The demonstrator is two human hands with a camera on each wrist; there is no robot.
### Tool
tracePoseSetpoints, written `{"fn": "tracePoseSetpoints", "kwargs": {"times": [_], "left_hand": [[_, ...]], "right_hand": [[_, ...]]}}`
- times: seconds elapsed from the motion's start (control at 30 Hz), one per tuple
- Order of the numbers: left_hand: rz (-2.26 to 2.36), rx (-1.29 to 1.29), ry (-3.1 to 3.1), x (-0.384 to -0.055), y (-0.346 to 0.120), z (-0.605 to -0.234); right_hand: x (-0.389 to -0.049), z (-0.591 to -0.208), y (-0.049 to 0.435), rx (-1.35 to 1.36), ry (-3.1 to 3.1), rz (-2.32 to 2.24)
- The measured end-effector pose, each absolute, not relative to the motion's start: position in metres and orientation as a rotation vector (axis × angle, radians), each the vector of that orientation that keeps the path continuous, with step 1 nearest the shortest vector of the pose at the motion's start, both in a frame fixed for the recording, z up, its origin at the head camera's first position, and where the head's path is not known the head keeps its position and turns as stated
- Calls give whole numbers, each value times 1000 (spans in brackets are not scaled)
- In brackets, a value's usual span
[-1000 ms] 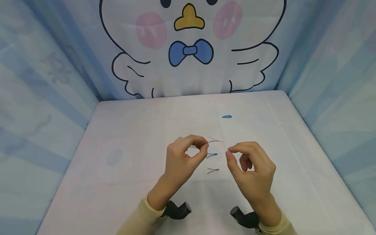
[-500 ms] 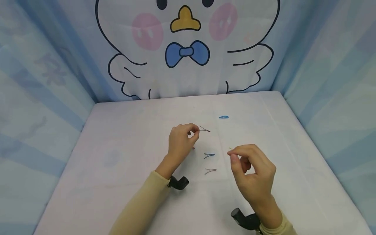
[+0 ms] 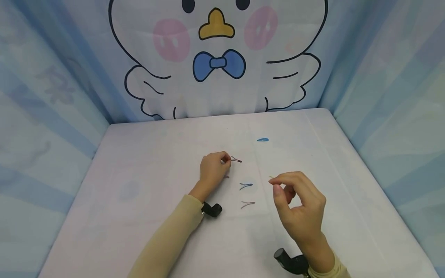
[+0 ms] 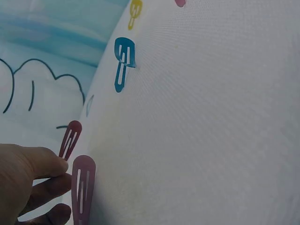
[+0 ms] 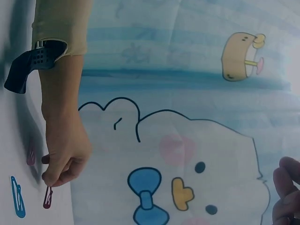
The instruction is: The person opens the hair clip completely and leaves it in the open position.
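Observation:
My left hand (image 3: 213,166) pinches a dark red snap hair clip (image 3: 236,159), low over the table's middle in the head view. Its two halves stand sprung apart there. In the left wrist view, thumb and finger hold one end of that clip, beside a mauve hair clip (image 4: 84,187). Lower right in the head view, my right hand (image 3: 302,200) is raised, with a thin yellow hair clip (image 3: 271,177) pinched at the fingertips and mostly hidden by them. Between the hands lie an open blue hair clip (image 3: 246,186) and, nearer me, an open pinkish hair clip (image 3: 248,204).
Farther back on the white-covered table (image 3: 167,154) lies another blue hair clip (image 3: 262,139), looking flat. A printed curtain (image 3: 222,92) rises behind the table, with more curtain at both sides. Both wrists wear black camera mounts (image 3: 213,210).
My left hand has moved left and away from the right hand, carrying the dark red hair clip down toward the table. The right hand stays nearly in place.

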State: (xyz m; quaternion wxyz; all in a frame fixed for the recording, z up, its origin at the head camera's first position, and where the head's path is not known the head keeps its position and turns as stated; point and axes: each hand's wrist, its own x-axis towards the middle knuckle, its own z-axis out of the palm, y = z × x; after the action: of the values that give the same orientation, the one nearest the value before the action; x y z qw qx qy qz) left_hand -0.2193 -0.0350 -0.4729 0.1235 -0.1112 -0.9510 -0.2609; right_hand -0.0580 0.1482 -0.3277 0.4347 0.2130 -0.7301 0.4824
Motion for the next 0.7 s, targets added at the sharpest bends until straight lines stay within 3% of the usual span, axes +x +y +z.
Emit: {"fn": "tracePoseSetpoints", "kwargs": {"times": [0.7], "left_hand": [[-745, -239, -2874, -222, -39, -483]], "right_hand": [[-101, -359, 172, 296, -2275, 994]]}}
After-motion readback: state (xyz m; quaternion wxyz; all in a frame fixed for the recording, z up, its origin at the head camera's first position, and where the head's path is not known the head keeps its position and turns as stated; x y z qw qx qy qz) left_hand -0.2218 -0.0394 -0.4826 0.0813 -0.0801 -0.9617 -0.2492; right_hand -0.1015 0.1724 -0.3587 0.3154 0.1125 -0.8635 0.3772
